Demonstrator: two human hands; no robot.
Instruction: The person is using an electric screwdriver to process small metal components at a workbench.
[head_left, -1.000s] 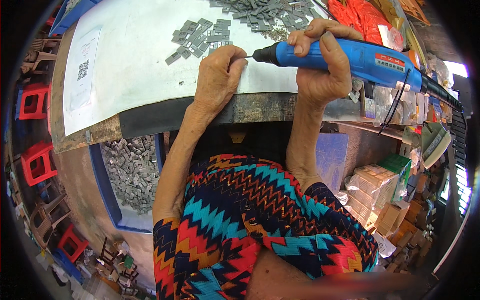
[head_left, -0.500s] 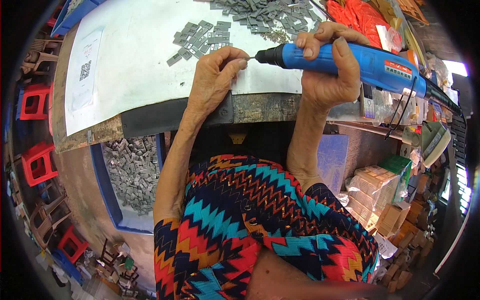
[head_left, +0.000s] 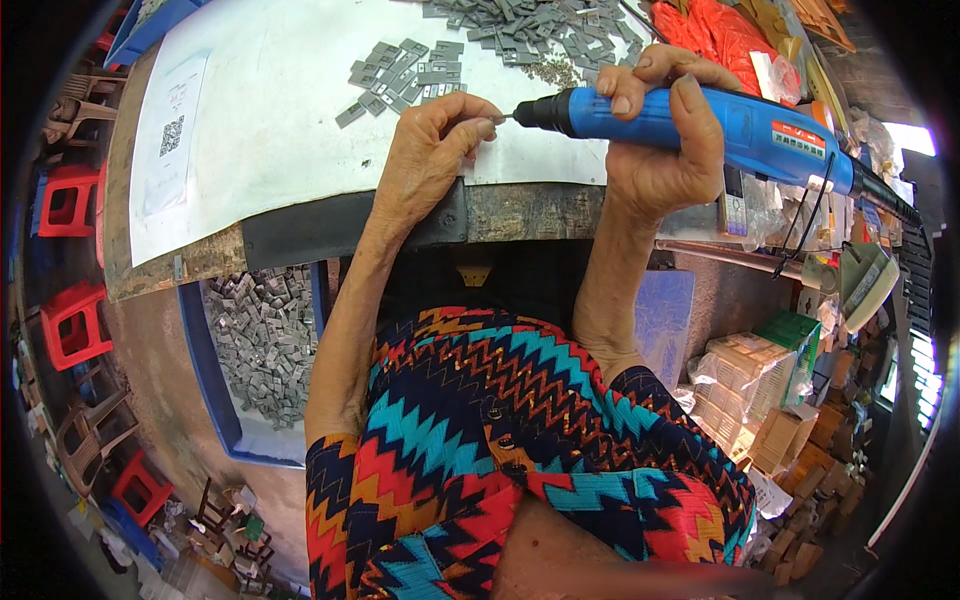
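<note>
My right hand [head_left: 655, 150] is wrapped tight around a blue driver [head_left: 690, 125], which lies level over the table edge with its black nose aimed left. My left hand [head_left: 430, 160] is pinched shut, thumb and fingertips [head_left: 483, 128] pressed together right at the driver's bit; whatever I am holding there is too small to make out. Both hands sit above the near edge of the white sheet [head_left: 270, 120] that covers the table [head_left: 520, 210]. A small group of grey parts [head_left: 400, 75] lies on the sheet just beyond my left hand, and a bigger pile [head_left: 530, 22] lies farther back. Below the table, to my left, a blue bin [head_left: 255, 345] holds many more grey parts.
</note>
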